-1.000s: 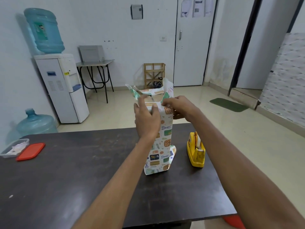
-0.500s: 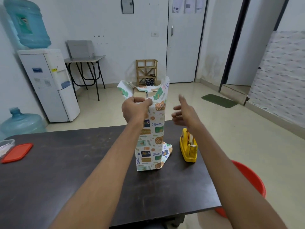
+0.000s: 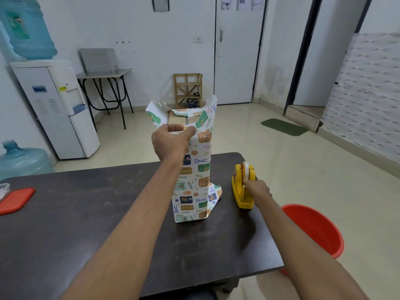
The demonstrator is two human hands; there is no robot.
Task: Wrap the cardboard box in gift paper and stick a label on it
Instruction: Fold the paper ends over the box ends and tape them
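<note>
A tall cardboard box (image 3: 176, 120) stands upright on the dark table (image 3: 86, 213), wrapped in patterned gift paper (image 3: 195, 180). The paper's top flaps stand loose above the box, whose brown top shows between them. My left hand (image 3: 171, 142) grips the box's upper near edge, holding a paper fold down. To the right, my right hand (image 3: 257, 189) is at the yellow tape dispenser (image 3: 243, 187), its fingers at the tape near the front of the roll. I cannot tell whether they pinch the tape.
A red lid (image 3: 16, 200) and a clear container (image 3: 3, 190) lie at the table's left edge. A red bucket (image 3: 313, 228) stands on the floor right of the table. A water dispenser (image 3: 56, 105) and a spare bottle (image 3: 21, 161) stand at the left.
My right hand left the box top and dropped down to the tape dispenser. The left hand stays gripping the top edge of the box.
</note>
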